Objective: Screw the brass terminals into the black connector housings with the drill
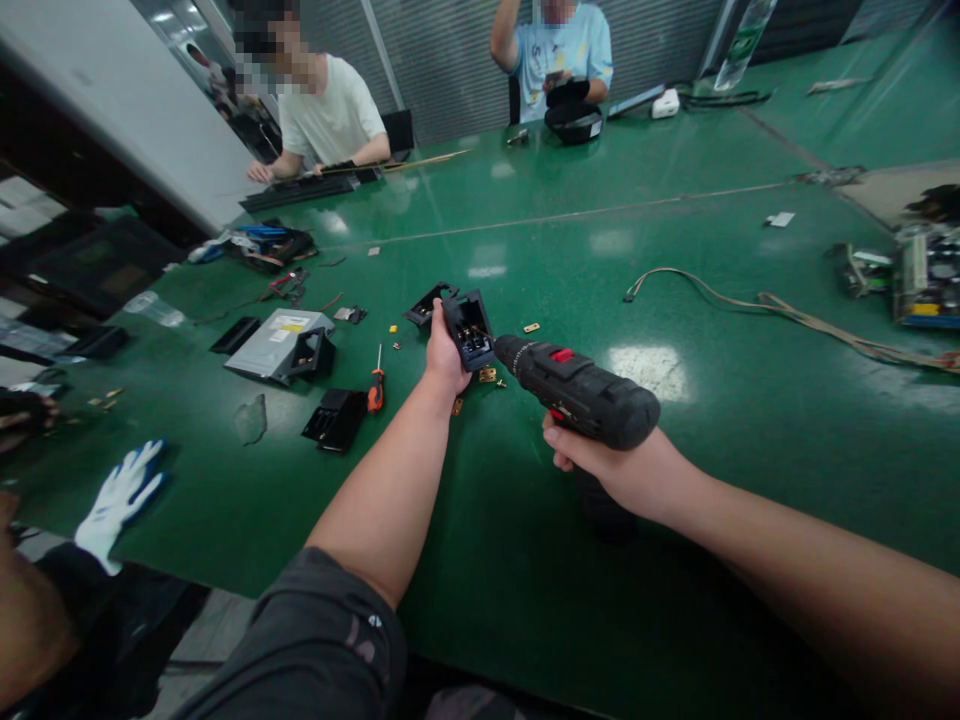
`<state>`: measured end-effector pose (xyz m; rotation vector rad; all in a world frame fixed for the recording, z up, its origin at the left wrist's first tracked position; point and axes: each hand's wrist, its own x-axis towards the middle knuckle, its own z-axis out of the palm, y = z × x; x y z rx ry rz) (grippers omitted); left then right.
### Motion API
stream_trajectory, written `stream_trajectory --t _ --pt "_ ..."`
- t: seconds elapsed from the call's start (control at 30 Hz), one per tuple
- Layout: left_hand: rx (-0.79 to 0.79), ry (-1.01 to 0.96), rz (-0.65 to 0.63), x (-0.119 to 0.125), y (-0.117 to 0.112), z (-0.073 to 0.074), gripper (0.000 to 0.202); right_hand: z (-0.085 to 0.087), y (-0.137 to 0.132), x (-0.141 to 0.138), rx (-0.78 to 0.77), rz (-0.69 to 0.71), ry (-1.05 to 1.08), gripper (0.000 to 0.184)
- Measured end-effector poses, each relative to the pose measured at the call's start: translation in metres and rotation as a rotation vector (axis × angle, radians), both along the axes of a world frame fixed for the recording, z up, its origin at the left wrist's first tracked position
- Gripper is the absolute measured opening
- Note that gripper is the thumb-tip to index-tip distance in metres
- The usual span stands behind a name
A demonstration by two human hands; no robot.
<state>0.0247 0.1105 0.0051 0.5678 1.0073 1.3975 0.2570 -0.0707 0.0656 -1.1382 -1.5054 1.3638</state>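
Note:
My left hand (444, 362) is closed around a small black plastic housing (469, 330) and holds it tilted above the green table (525, 230). Metal contacts show inside the housing. My right hand (615, 465) grips a black cordless drill (581, 392) with a red switch. The drill's nose points left and sits right at the housing. Small brass pieces (487, 375) lie on the table just under the housing. Another black plastic part (429, 303) lies behind my left hand.
To the left lie an orange-handled screwdriver (376, 385), black plastic parts (334, 418), a silver drive unit (274, 342) and a white and blue glove (120, 497). A long cable (787, 312) and circuit boards (926, 280) are at right. Two people sit at the far side.

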Motion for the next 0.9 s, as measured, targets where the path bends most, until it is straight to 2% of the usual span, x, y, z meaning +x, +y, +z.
stream_trajectory --t 0.5,0.7,0.9 --pt "0.01 -0.021 -0.016 -0.0027 0.0016 -0.0041 0.083 -0.004 -0.0006 -0.0015 -0.009 -0.015 0.007 0.051" --pt "0.015 -0.02 -0.034 -0.0041 0.0035 -0.0066 0.084 -0.0043 0.0002 -0.0012 0.002 -0.016 -0.004 0.058" --pt "0.011 -0.013 -0.02 -0.0049 0.0056 -0.0093 0.079 -0.0041 -0.0001 -0.001 0.008 -0.023 0.001 0.053"
